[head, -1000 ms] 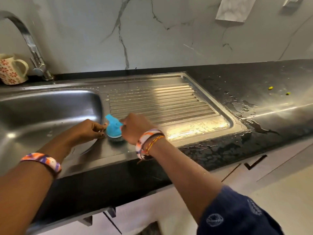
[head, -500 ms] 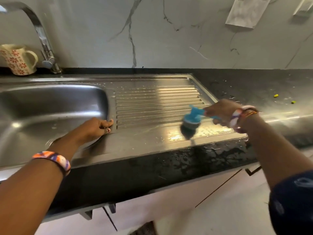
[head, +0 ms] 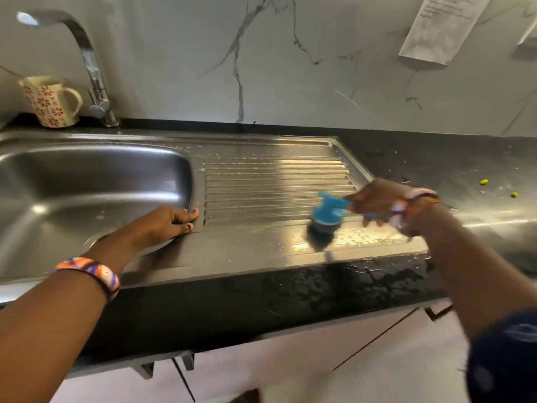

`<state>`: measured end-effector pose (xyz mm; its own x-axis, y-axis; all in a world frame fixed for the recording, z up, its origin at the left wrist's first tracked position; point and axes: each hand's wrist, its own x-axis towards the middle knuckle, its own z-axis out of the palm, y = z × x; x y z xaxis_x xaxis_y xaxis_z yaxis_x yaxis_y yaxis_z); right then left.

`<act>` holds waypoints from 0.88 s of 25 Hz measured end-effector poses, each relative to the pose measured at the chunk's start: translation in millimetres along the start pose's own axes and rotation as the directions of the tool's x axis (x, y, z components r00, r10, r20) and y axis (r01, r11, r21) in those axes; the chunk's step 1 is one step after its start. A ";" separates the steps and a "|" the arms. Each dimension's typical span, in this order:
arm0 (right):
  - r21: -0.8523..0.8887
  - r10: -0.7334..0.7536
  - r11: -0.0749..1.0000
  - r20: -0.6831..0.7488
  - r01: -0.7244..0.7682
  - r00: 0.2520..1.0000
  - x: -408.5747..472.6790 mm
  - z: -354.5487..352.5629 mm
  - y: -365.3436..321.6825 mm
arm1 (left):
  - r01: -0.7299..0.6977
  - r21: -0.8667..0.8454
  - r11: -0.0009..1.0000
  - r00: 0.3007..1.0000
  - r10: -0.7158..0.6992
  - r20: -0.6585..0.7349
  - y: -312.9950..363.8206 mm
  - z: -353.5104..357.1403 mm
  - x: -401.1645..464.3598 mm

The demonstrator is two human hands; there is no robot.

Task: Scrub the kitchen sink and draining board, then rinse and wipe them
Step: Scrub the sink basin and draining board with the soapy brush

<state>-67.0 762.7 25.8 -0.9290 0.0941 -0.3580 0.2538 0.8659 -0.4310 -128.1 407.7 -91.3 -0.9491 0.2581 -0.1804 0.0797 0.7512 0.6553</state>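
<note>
A steel sink (head: pixel 87 181) fills the left, and its ribbed draining board (head: pixel 273 181) runs to the right, wet with soapy flecks. My right hand (head: pixel 380 202) grips the handle of a blue scrub brush (head: pixel 327 218), whose dark bristles press on the flat front strip of the board near its right end. The brush is blurred. My left hand (head: pixel 168 222) rests flat on the rim between the basin and the ribs, fingers spread, holding nothing.
A chrome tap (head: pixel 90 68) stands behind the basin with a flowered mug (head: pixel 49 101) to its left. The black countertop (head: pixel 436 161) on the right is wet and carries two small yellow-green bits (head: pixel 483 182). Paper (head: pixel 436 27) hangs on the marble wall.
My right hand has swept the brush from beside my left hand rightward along the front of the draining board. My left hand stayed on the basin rim.
</note>
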 end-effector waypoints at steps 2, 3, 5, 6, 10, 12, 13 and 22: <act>-0.042 0.082 0.996 0.007 -0.082 0.997 -2.2 -25.3 30.1 | 0.019 -0.022 1.000 1.000 -0.019 -0.009 -2.1 1.0 1.6; -0.128 0.054 0.990 -0.009 -0.055 0.998 1.5 -31.0 34.2 | 0.022 -0.023 1.000 1.000 -0.022 -0.010 -3.2 1.5 2.4; -0.217 -0.057 0.975 -0.001 0.056 0.998 11.1 -25.2 19.3 | 0.017 -0.025 1.000 1.000 -0.018 -0.013 -5.0 2.7 3.4; -0.174 -0.112 0.978 0.024 0.115 0.993 16.3 -15.5 1.1 | 0.019 -0.031 0.999 1.000 -0.020 -0.016 -4.9 3.4 3.3; -0.023 -0.455 0.885 0.164 0.465 0.875 36.2 61.1 -94.1 | 0.025 -0.018 1.000 1.000 -0.025 -0.019 -5.3 2.5 3.4; 0.029 -0.504 0.862 0.161 0.506 0.849 41.1 85.9 -119.6 | 0.016 0.044 0.999 1.000 -0.016 -0.004 -3.9 1.2 2.7; 0.011 -0.506 0.860 0.145 0.510 0.850 43.5 86.4 -119.8 | 0.024 0.063 0.998 1.000 -0.023 -0.006 -3.1 1.0 2.6; -0.103 0.069 0.992 -0.045 -0.073 0.997 28.7 -36.2 61.0 | 0.085 -0.001 0.996 0.995 -0.085 -0.054 7.8 5.3 2.1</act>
<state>-87.9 836.0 19.2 -0.9204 0.1758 -0.3492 0.2923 0.9027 -0.3159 -127.9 417.2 -90.5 -0.9676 0.1603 -0.1951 -0.0010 0.7700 0.6381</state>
